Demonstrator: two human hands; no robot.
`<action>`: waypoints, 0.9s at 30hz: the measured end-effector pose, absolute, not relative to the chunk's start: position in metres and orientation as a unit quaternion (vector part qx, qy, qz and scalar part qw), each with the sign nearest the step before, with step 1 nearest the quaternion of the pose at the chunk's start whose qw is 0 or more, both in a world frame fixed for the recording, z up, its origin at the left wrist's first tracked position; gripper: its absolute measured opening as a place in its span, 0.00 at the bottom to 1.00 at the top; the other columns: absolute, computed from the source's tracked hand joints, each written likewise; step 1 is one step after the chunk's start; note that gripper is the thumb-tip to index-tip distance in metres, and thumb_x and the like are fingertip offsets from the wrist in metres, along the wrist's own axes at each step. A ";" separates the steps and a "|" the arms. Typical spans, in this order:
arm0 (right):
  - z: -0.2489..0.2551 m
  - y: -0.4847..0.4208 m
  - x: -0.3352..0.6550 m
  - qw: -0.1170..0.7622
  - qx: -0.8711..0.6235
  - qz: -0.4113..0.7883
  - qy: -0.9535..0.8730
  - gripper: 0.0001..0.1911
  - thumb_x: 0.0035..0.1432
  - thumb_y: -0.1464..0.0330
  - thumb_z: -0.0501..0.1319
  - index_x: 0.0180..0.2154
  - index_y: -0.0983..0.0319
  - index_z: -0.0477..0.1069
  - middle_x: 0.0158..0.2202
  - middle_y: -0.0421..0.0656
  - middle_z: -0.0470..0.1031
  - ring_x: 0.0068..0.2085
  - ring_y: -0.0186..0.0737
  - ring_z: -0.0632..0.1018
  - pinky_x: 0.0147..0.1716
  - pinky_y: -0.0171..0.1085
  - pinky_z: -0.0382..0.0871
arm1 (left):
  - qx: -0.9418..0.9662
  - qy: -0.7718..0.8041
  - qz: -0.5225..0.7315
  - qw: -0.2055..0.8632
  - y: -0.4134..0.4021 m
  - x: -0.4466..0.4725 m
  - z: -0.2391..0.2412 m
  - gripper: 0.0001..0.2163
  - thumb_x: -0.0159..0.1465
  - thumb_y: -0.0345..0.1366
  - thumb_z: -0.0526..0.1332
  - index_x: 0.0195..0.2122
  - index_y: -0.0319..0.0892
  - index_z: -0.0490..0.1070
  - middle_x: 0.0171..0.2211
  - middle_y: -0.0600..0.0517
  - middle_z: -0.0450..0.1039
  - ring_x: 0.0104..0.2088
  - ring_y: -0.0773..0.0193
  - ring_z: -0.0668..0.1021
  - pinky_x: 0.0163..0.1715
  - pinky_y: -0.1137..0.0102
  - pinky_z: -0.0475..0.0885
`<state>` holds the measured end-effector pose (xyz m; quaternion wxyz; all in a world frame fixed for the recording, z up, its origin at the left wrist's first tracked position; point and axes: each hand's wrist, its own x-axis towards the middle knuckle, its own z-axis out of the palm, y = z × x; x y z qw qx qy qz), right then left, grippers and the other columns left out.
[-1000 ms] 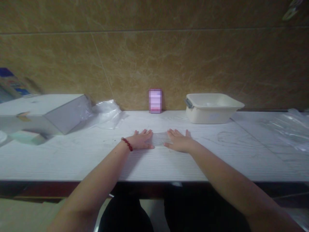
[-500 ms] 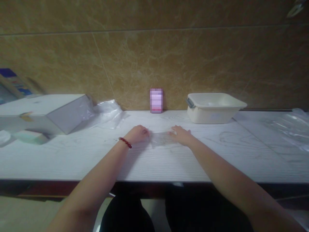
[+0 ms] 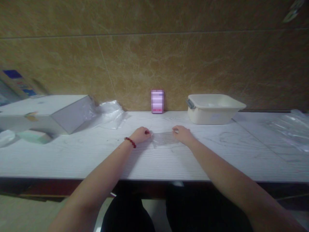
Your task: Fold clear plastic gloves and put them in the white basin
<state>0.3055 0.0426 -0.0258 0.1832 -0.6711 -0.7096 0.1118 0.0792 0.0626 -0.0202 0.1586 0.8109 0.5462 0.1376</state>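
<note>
A small clear plastic bag [image 3: 162, 138] lies flat on the white table [image 3: 154, 158] between my two hands. My left hand [image 3: 141, 134], with a red bead bracelet on the wrist, has its fingers curled and pinches the bag's left edge. My right hand [image 3: 181, 133] is also curled and pinches the bag's right edge. Both hands rest on the tabletop about midway across it.
A cream plastic tub [image 3: 213, 108] stands at the back right. A pink blurred box [image 3: 157, 101] leans on the tiled wall. A white box [image 3: 45, 112] and crumpled clear plastic [image 3: 108, 112] sit at the left. More clear plastic [image 3: 289, 129] lies far right.
Both hands went from lying flat with fingers spread on the bag to curling and pinching its left and right edges. They moved slightly away from me.
</note>
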 end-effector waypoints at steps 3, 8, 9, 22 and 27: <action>-0.024 0.041 0.304 0.180 -0.647 0.110 -0.733 0.16 0.51 0.63 0.50 0.41 0.60 0.64 0.44 0.45 0.66 0.45 0.42 0.66 0.46 0.46 0.52 | 0.788 0.541 0.195 0.221 0.060 0.081 -0.018 0.10 0.51 0.39 0.52 0.24 0.39 0.68 0.23 0.51 0.69 0.26 0.66 0.70 0.26 0.73 0.63; -0.022 0.038 0.300 0.216 -0.561 0.112 -0.791 0.21 0.49 0.60 0.52 0.46 0.60 0.59 0.46 0.45 0.64 0.47 0.40 0.65 0.47 0.43 0.52 | 0.676 0.460 0.336 0.467 0.054 0.091 -0.025 0.06 0.53 0.38 0.50 0.26 0.41 0.58 0.19 0.58 0.61 0.21 0.71 0.68 0.22 0.76 0.63; -0.023 0.038 0.300 0.227 -0.547 0.117 -0.797 0.22 0.49 0.60 0.53 0.46 0.61 0.59 0.46 0.45 0.64 0.46 0.39 0.65 0.46 0.42 0.53 | 0.645 0.439 0.351 0.517 0.053 0.094 -0.026 0.05 0.53 0.37 0.50 0.26 0.42 0.57 0.19 0.58 0.60 0.20 0.72 0.67 0.22 0.76 0.63; -0.016 0.039 0.304 0.318 -0.506 0.309 -0.740 0.15 0.44 0.58 0.56 0.28 0.64 0.65 0.23 0.38 0.67 0.24 0.31 0.68 0.23 0.30 0.60 | 0.456 0.340 0.384 0.728 0.045 0.096 -0.009 0.06 0.55 0.36 0.52 0.28 0.38 0.61 0.22 0.53 0.66 0.23 0.68 0.72 0.25 0.71 0.68; -0.020 0.042 0.302 0.379 -0.487 0.477 -0.626 0.14 0.41 0.60 0.60 0.28 0.63 0.65 0.24 0.38 0.69 0.24 0.30 0.69 0.21 0.28 0.61 | 0.486 0.323 0.353 0.731 0.042 0.095 -0.011 0.09 0.50 0.28 0.59 0.33 0.37 0.65 0.26 0.53 0.69 0.25 0.71 0.72 0.26 0.76 0.67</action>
